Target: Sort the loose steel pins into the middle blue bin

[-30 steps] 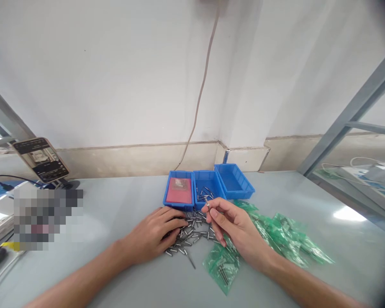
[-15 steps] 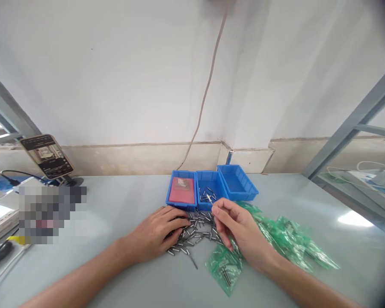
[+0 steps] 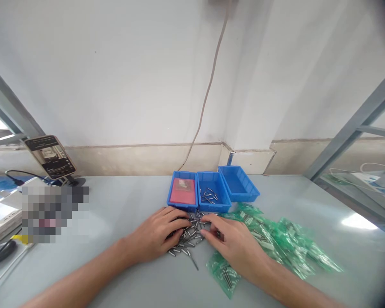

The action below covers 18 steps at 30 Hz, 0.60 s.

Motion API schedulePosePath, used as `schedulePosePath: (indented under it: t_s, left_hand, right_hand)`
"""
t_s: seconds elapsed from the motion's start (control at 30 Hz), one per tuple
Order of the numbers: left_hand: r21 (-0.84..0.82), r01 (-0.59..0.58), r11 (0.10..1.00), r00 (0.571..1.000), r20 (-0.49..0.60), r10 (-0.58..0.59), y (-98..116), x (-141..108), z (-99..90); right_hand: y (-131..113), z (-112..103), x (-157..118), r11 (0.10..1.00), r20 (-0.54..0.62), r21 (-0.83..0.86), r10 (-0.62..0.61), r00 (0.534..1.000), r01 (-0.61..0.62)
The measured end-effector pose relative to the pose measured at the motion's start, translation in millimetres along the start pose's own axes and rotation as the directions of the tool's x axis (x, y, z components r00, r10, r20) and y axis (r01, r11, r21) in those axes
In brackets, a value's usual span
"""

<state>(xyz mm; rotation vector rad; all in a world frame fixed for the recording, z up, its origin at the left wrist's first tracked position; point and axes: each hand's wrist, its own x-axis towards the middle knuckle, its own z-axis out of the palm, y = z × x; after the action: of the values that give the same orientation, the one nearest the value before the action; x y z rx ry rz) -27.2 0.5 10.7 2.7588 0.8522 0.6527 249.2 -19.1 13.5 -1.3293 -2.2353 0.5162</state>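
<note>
A pile of small metal pins (image 3: 190, 244), silver with dark parts, lies on the table in front of the blue bins. My left hand (image 3: 163, 229) rests over the pile's left side, fingers loosely bent and a little apart, partly covering the pins. My right hand (image 3: 229, 239) is at the pile's right side, thumb and forefinger apart, with no pin visible between them; its other fingers are hidden beneath. Several pins lie in the middle blue bin (image 3: 223, 208). Partly under my right hand is a small green bag (image 3: 223, 273) with dark pins inside.
A left blue bin (image 3: 170, 196) holds a pink packet (image 3: 182, 194). Another blue bin (image 3: 239, 179) stands at the back right. Several green plastic bags (image 3: 285, 239) spread to the right. A phone (image 3: 51, 156) on a stand, a blurred area and cables are at the left.
My right hand has moved down from the middle bin to the pile, its thumb and forefinger parting; the pin it pinched is no longer seen there. My left hand stays in place.
</note>
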Motion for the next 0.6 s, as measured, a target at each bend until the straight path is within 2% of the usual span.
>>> schedulePosePath:
  t_s: [0.13,0.23,0.37,0.47,0.6]
  left_hand:
    - [0.002,0.001,1.000,1.000,-0.007,-0.001,0.3,-0.6,-0.2]
    - [0.001,0.001,1.000,1.000,-0.009,-0.001,0.0,-0.6,-0.2]
    - [0.004,-0.004,1.000,1.000,-0.015,0.004,-0.1,-0.4,0.0]
    - [0.007,-0.008,1.000,1.000,-0.020,0.008,0.3,-0.4,0.0]
    - [0.003,-0.007,1.000,1.000,-0.013,0.007,0.8,-0.5,-0.3]
  right_hand:
    - [4.8,1.1,1.0,0.981,0.048,-0.182,-0.062,0.997,0.070]
    - [5.5,0.6,1.8,0.965,0.081,-0.233,-0.107,0.991,0.124]
    - [4.9,1.3,2.3,0.951,0.137,-0.282,-0.090,0.986,0.126]
    - [4.3,1.8,2.4,0.954,0.149,-0.272,-0.091,0.985,0.129]
    - [1.9,-0.5,2.5,0.981,0.084,-0.153,-0.104,0.991,0.116]
